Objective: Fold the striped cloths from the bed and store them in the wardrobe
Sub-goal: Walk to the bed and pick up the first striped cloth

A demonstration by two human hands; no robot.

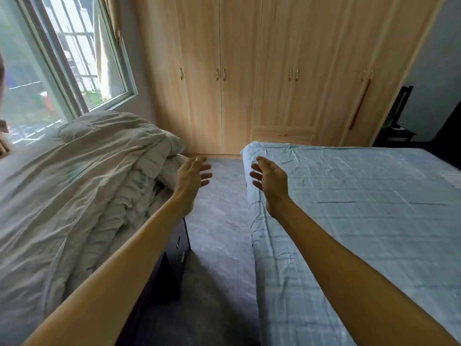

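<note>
Both arms are reaching forward at frame centre. Left hand (pixel 193 174) and right hand (pixel 268 177) are hovering spread wide, palms facing, holding nothing. Blue checked bed (pixel 361 221) is lying right; a pale striped cloth (pixel 452 179) is showing at its right edge. Closed wardrobe (pixel 262 71) is standing top centre.

Home bedroom. Bed (pixel 361 221) w/ pale blue checked sheet at right of frame, rumpled beige duvet (pixel 74 183) at left, light-wood wardrobe (pixel 274 71) w/ shut doors across top centre, window (pixel 62 58) upper left, grey floor (pixel 219 208) btwn.
</note>
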